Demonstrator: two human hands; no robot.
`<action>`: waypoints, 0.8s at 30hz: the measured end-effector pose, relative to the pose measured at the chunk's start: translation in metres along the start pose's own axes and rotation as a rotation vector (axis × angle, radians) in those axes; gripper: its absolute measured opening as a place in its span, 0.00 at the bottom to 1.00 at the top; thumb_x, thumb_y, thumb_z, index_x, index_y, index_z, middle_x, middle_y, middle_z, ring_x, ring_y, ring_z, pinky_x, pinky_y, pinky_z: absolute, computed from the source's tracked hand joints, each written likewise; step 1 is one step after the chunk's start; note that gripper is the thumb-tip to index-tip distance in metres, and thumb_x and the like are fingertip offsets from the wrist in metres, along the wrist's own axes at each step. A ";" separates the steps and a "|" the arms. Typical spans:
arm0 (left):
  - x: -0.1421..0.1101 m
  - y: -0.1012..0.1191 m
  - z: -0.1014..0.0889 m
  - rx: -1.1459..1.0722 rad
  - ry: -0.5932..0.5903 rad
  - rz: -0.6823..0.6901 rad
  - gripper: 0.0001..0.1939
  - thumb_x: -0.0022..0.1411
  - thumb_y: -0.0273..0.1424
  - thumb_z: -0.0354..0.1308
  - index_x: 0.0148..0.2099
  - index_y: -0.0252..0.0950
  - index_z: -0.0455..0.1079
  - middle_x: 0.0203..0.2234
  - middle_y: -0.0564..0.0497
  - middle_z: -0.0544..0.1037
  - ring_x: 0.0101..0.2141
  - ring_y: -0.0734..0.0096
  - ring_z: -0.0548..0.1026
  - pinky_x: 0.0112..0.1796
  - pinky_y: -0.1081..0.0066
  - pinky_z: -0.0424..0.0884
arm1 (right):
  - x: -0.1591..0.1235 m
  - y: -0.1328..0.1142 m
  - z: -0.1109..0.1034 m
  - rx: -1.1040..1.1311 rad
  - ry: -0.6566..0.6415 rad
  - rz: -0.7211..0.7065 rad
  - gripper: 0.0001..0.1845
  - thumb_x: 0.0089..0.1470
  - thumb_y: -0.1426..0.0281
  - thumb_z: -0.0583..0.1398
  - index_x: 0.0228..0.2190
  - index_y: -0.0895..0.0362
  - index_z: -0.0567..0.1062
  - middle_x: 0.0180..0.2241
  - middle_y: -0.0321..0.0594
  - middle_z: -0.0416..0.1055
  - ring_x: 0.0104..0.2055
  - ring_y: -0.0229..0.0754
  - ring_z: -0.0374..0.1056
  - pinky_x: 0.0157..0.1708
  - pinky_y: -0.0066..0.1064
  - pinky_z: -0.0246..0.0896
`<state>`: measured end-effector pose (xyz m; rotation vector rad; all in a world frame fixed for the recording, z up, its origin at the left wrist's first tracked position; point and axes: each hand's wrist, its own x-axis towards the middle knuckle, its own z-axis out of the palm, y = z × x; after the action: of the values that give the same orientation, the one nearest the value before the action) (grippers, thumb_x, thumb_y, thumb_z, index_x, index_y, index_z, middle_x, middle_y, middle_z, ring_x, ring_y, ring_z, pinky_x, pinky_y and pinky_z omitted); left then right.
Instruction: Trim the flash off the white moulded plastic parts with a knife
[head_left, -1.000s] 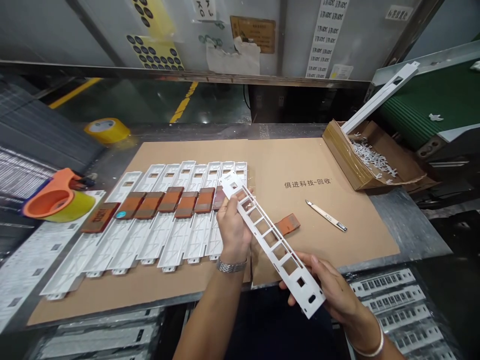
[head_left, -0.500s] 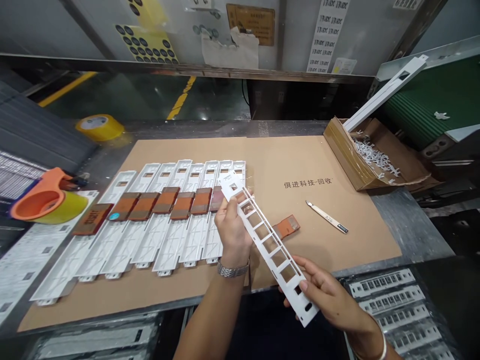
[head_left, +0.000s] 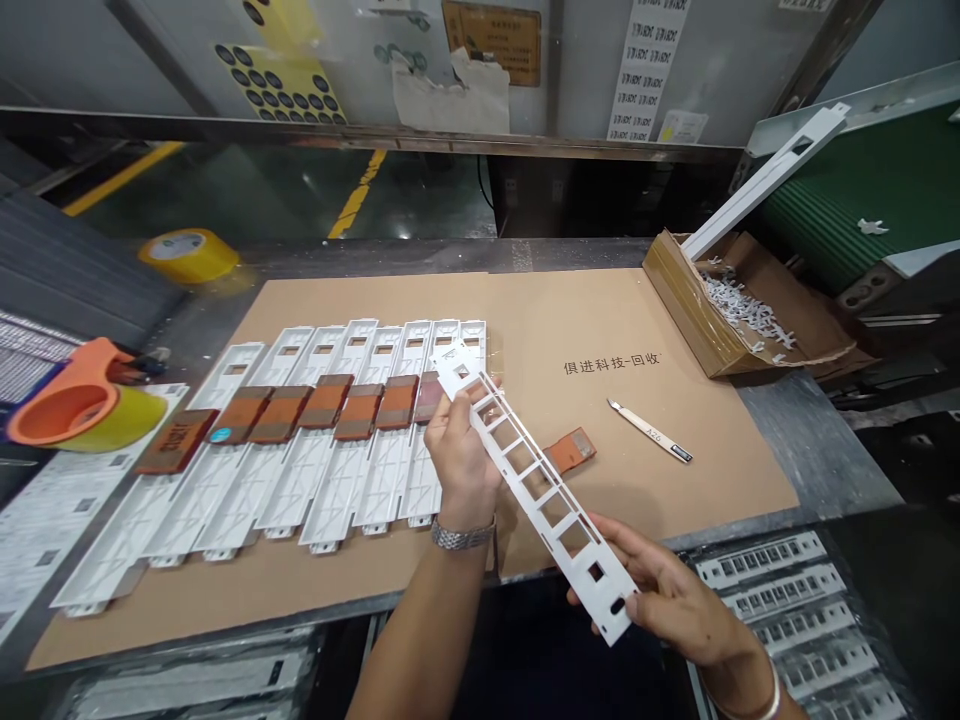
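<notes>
A white slotted plastic panel [head_left: 541, 488] with a row of rectangular windows is held at a slant above the cardboard. My left hand [head_left: 463, 450] grips its upper end, thumb on top. Around the lower right end closes my right hand [head_left: 660, 585], with the thumb at the edge. Left of the panel lie several white plastic trays [head_left: 328, 480] side by side, with reddish-brown blocks [head_left: 360, 411] across their middles. Another brown block [head_left: 571, 450] lies partly behind the held panel. A white craft knife [head_left: 649, 431] rests on the cardboard to the right.
Cardboard sheets [head_left: 570, 310] cover the bench. A cardboard box [head_left: 690, 305] of small white parts stands at the back right, with a white strip [head_left: 765, 182] leaning from it. Yellow tape [head_left: 189, 256] and an orange holder [head_left: 64, 405] sit left. More slotted panels [head_left: 799, 605] lie lower right.
My right thumb has slid down toward the panel's lower right edge, uncovering its square hole. The panel stays in both hands, and the whole view has shifted slightly.
</notes>
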<state>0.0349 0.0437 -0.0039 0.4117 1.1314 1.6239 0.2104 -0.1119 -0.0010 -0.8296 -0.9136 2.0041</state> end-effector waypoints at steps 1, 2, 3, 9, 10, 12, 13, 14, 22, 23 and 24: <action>0.000 0.000 0.000 -0.001 0.001 -0.002 0.09 0.52 0.32 0.58 0.34 0.32 0.75 0.30 0.47 0.80 0.25 0.75 0.74 0.27 0.75 0.68 | 0.000 0.000 0.000 0.006 -0.005 0.001 0.32 0.54 0.65 0.62 0.59 0.45 0.60 0.50 0.44 0.69 0.48 0.47 0.69 0.40 0.33 0.62; 0.000 0.000 0.000 -0.001 0.003 -0.004 0.09 0.51 0.32 0.59 0.33 0.32 0.75 0.30 0.47 0.80 0.25 0.75 0.74 0.28 0.75 0.68 | -0.001 0.000 -0.001 0.013 -0.010 0.000 0.33 0.54 0.65 0.63 0.59 0.45 0.60 0.51 0.44 0.68 0.49 0.48 0.68 0.40 0.33 0.62; 0.000 0.000 0.000 -0.001 0.008 -0.005 0.09 0.51 0.32 0.59 0.33 0.32 0.75 0.30 0.46 0.80 0.26 0.74 0.74 0.28 0.75 0.68 | -0.001 0.000 -0.001 0.021 -0.013 -0.002 0.34 0.53 0.66 0.63 0.59 0.45 0.60 0.52 0.45 0.68 0.49 0.48 0.68 0.40 0.34 0.63; -0.002 0.003 0.002 0.006 0.041 0.000 0.09 0.50 0.32 0.59 0.33 0.32 0.74 0.30 0.46 0.80 0.30 0.71 0.76 0.33 0.72 0.70 | 0.001 0.003 0.004 -0.016 0.085 0.027 0.27 0.57 0.63 0.60 0.57 0.48 0.62 0.44 0.44 0.71 0.43 0.45 0.70 0.35 0.32 0.65; -0.003 0.004 0.003 0.007 0.043 0.004 0.09 0.51 0.32 0.59 0.33 0.32 0.74 0.30 0.46 0.80 0.30 0.70 0.76 0.33 0.71 0.71 | 0.002 0.004 0.005 -0.052 0.126 0.039 0.25 0.59 0.63 0.59 0.56 0.49 0.63 0.41 0.43 0.72 0.41 0.43 0.70 0.34 0.30 0.65; -0.004 0.004 0.003 0.009 0.043 0.013 0.09 0.51 0.32 0.59 0.33 0.32 0.74 0.30 0.46 0.80 0.30 0.70 0.76 0.33 0.71 0.71 | 0.003 0.005 0.007 -0.115 0.168 0.061 0.22 0.61 0.64 0.56 0.55 0.51 0.64 0.36 0.40 0.73 0.36 0.39 0.70 0.32 0.29 0.64; -0.004 0.004 0.003 0.010 0.041 0.016 0.09 0.51 0.32 0.59 0.33 0.32 0.74 0.30 0.46 0.80 0.30 0.70 0.76 0.33 0.71 0.71 | 0.003 0.006 0.007 -0.118 0.160 0.063 0.22 0.61 0.64 0.56 0.56 0.51 0.64 0.35 0.40 0.73 0.36 0.39 0.70 0.32 0.29 0.64; -0.005 0.004 0.003 0.011 0.036 0.015 0.09 0.51 0.32 0.59 0.33 0.33 0.75 0.30 0.47 0.80 0.30 0.71 0.76 0.32 0.72 0.70 | 0.003 0.006 0.007 -0.098 0.133 0.063 0.22 0.61 0.64 0.56 0.56 0.50 0.63 0.36 0.41 0.73 0.37 0.40 0.70 0.32 0.30 0.65; -0.005 0.003 0.002 0.009 0.007 -0.011 0.08 0.50 0.31 0.59 0.33 0.33 0.75 0.28 0.49 0.80 0.25 0.76 0.73 0.25 0.76 0.67 | -0.001 0.004 0.001 0.137 -0.016 0.047 0.32 0.51 0.76 0.56 0.58 0.48 0.63 0.51 0.43 0.69 0.48 0.48 0.68 0.41 0.38 0.66; -0.005 0.003 0.002 0.009 0.005 -0.013 0.08 0.50 0.31 0.59 0.33 0.33 0.75 0.28 0.48 0.80 0.24 0.76 0.72 0.25 0.77 0.67 | -0.001 0.003 0.001 0.152 -0.013 0.047 0.32 0.50 0.76 0.56 0.58 0.49 0.64 0.51 0.43 0.69 0.48 0.48 0.68 0.40 0.37 0.66; -0.006 0.004 0.002 0.010 0.003 -0.012 0.08 0.50 0.31 0.59 0.33 0.33 0.75 0.28 0.48 0.80 0.24 0.76 0.72 0.24 0.77 0.67 | -0.001 0.003 0.001 0.160 -0.009 0.047 0.33 0.50 0.76 0.56 0.58 0.49 0.64 0.50 0.44 0.70 0.48 0.48 0.68 0.40 0.37 0.66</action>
<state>0.0361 0.0395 0.0013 0.4080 1.1422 1.6094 0.2087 -0.1149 -0.0026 -0.7586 -0.7334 2.0928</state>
